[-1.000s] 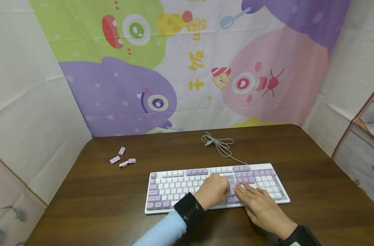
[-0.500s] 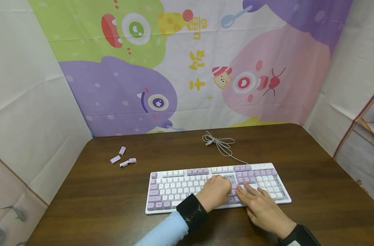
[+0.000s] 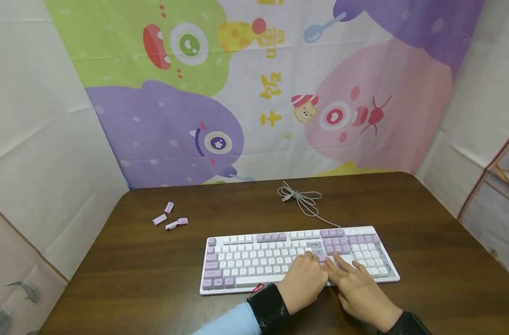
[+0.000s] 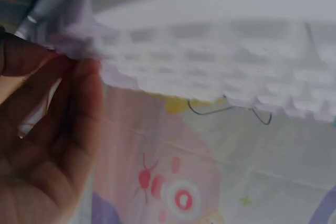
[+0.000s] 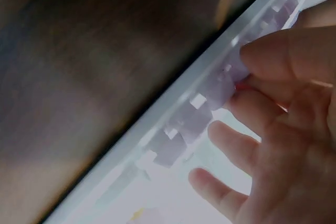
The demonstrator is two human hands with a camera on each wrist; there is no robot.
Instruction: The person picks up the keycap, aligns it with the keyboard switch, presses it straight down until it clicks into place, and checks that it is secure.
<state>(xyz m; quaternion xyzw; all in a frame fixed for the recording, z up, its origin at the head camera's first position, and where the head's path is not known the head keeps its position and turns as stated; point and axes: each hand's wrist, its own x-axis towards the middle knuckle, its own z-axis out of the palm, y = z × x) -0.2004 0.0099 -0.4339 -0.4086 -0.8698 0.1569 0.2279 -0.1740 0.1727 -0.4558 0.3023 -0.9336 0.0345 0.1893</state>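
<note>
A white and lilac keyboard (image 3: pixel 258 260) lies on the brown table. My left hand (image 3: pixel 304 281) is over its near edge, right of the space bar, with curled fingers. In the left wrist view, the left thumb and fingers (image 4: pixel 86 85) come together at a lilac keycap (image 4: pixel 73 43); blur hides the exact contact. Close beside it, my right hand (image 3: pixel 359 293) rests its spread, fairly straight fingers on the keys left of the number pad. In the right wrist view, lilac keys (image 5: pixel 168 148) lie along the board's near edge, by the right fingers (image 5: pixel 231 142).
Several loose lilac keycaps (image 3: pixel 160 219) lie at the table's back left. A bundled pale cable (image 3: pixel 298 197) runs from the keyboard's back edge. A printed cartoon cloth (image 3: pixel 271 93) hangs behind the table (image 3: pixel 124 270).
My left hand has shifted right and toward the keyboard's near edge, uncovering keys in the middle. The right hand has stayed in nearly the same place. The head view has tilted slightly.
</note>
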